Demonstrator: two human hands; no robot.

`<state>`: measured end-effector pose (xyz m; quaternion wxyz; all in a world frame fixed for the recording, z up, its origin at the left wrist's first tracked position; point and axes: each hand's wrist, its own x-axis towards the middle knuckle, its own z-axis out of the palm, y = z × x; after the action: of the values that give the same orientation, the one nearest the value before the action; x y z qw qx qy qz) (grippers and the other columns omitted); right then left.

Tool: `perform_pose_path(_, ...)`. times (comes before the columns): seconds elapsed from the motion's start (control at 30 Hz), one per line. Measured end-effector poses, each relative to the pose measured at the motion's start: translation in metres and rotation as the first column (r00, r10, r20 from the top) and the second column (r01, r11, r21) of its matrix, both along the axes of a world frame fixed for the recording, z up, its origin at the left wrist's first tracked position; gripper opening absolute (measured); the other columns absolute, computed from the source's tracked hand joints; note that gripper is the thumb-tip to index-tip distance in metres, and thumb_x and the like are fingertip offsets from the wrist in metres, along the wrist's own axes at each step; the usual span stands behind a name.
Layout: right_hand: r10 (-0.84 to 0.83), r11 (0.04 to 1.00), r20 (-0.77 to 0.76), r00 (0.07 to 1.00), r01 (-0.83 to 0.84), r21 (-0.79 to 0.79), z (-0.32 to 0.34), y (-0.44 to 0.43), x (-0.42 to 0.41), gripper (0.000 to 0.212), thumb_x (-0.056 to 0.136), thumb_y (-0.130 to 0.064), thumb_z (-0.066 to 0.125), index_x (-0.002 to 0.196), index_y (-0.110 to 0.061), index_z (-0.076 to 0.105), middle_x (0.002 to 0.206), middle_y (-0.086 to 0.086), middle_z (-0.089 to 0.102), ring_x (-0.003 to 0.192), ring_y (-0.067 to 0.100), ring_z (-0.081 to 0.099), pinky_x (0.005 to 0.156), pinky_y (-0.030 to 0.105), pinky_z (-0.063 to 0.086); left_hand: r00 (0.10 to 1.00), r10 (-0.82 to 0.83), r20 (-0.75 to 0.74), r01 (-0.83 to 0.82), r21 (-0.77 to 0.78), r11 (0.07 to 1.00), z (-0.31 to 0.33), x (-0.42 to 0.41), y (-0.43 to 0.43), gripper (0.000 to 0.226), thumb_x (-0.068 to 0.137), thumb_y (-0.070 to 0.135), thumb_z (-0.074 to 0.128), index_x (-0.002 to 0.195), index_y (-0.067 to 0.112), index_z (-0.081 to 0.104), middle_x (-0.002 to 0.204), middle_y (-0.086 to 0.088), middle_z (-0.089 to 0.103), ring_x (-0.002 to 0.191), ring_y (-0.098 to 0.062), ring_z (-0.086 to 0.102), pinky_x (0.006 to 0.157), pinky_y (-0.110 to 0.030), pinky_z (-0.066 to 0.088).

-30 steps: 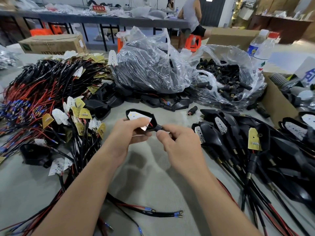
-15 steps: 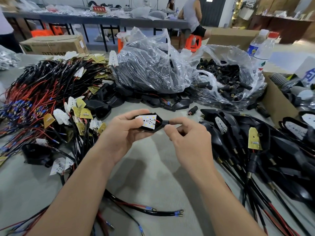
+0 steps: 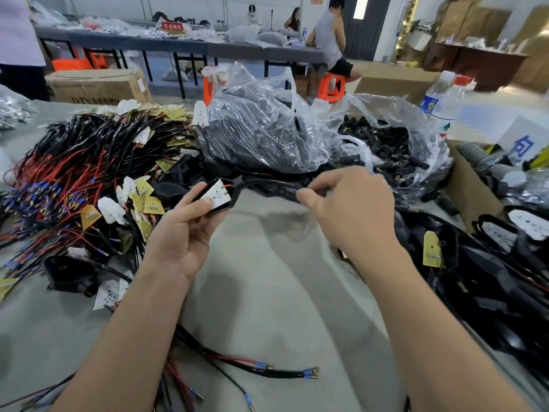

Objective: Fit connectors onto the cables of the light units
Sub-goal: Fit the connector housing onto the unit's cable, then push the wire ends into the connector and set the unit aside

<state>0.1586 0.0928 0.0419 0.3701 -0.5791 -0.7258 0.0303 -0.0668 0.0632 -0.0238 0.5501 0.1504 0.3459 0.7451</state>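
The left hand (image 3: 184, 230) is gripping the black, white-faced light unit (image 3: 219, 195) steady while the right hand (image 3: 353, 212) fingers are pinching its black cable (image 3: 261, 182) taut, seemingly ready for fitting.

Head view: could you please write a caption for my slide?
Left hand holds a light unit while the right hand pinches the end of its cable.

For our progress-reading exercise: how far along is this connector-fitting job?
Done, apparently: the pile of units on the right. In hand: left hand holds a light unit, right hand pinches its cable. Remaining: the large wire heap and bagged connectors.
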Motion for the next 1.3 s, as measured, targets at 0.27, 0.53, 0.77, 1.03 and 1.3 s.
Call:
perform_pose_path(0.27, 0.057, 0.933, -0.641, 0.765, -0.269, -0.238, 0.029, 0.045, -0.022, 0.016, 0.079, -0.022, 0.064, 0.078, -0.021, 0.08, 0.073, -0.006, 0.076, 0.066, 0.011, 0.066, 0.071, 0.035, 0.055, 0.751, -0.456, -0.477, 0.447, -0.141, 0.884, -0.003, 0.017, -0.008, 0.026, 0.055, -0.007, 0.075, 0.063, 0.018, 0.068, 0.073, -0.006, 0.071, 0.064, -0.02, 0.066, 0.054, -0.022, 0.059)
perform_pose_path(0.53, 0.018, 0.891, -0.573, 0.819, -0.273, -0.363, -0.039, 0.018, -0.018, 0.026, 0.075, -0.008, 0.074, 0.072, -0.033, 0.08, 0.06, -0.007, 0.071, 0.049, 0.008, 0.057, 0.056, 0.025, 0.049, 0.508, -0.632, -0.585, 0.506, -0.392, 0.769, -0.015, 0.039, -0.003, 0.022, 0.08, 0.035, 0.081, 0.094, 0.017, 0.081, 0.094, -0.01, 0.079, 0.078, -0.015, 0.076, 0.064, -0.022, 0.058)
perform_pose_path(0.77, 0.295, 0.749, -0.345, 0.891, -0.44, -0.495, -0.039, -0.014, -0.023, 0.021, 0.081, -0.009, 0.072, 0.078, -0.027, 0.081, 0.066, -0.01, 0.073, 0.046, -0.001, 0.051, 0.05, 0.014, 0.038, 0.873, -0.296, -0.387, 0.191, -0.288, 0.938, -0.018, 0.034, 0.009, 0.023, 0.106, 0.026, 0.051, 0.108, 0.013, 0.07, 0.09, -0.001, 0.08, 0.083, -0.012, 0.077, 0.066, -0.021, 0.06)
perform_pose_path(1.03, 0.242, 0.241, -0.82, 0.519, -0.851, -0.468, -0.02, -0.031, -0.025, 0.023, 0.098, -0.005, 0.052, 0.099, -0.014, 0.073, 0.084, 0.016, 0.076, 0.051, 0.015, 0.066, 0.04, 0.016, 0.043, 0.982, -0.009, -0.187, -0.019, -0.148, 0.989, -0.009, 0.025, 0.009, 0.017, 0.105, 0.012, 0.051, 0.097, 0.01, 0.067, 0.068, 0.004, 0.071, 0.06, -0.006, 0.066, 0.065, -0.019, 0.055)
perform_pose_path(1.3, 0.317, 0.252, -0.655, 0.686, -0.726, -0.639, -0.039, -0.038, -0.017, 0.015, 0.093, -0.004, 0.06, 0.099, -0.009, 0.073, 0.068, 0.011, 0.069, 0.053, 0.016, 0.061, 0.051, 0.021, 0.05, 0.718, -0.012, -0.696, -0.193, -0.215, 0.957, -0.026, 0.028, 0.014, 0.027, 0.097, 0.004, 0.057, 0.079, 0.015, 0.073, 0.067, 0.001, 0.069, 0.048, -0.009, 0.051, 0.046, -0.018, 0.042)
